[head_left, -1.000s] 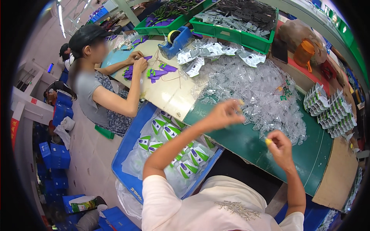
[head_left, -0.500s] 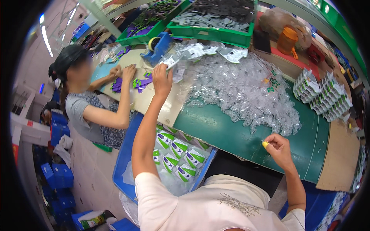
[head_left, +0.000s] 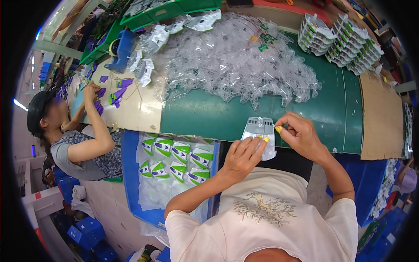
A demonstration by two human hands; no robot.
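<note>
A grey-and-white plastic housing (head_left: 260, 128) with small slots along its far end lies at the front edge of the green mat (head_left: 205, 115). My left hand (head_left: 240, 159) grips it from the near left, fingers across its lower part. My right hand (head_left: 302, 136) is pinched beside the housing's right edge; whatever is between its fingertips is too small to make out. Yellow covers show on fingertips of both hands. Beyond my hands a large heap of clear plastic parts (head_left: 235, 61) covers much of the mat, with more white housings (head_left: 144, 72) at its left end.
Stacked white-and-green shells (head_left: 316, 35) stand at the back right. A blue bin (head_left: 133, 187) of finished-looking white, green and purple shells sits below the table's left front. At the left, another person (head_left: 83, 148) handles purple parts near a blue tape dispenser (head_left: 122, 52).
My left hand has come from the far white housings back to the front edge, bringing one housing. My right hand has moved left and up to its side. The whole view has shifted.
</note>
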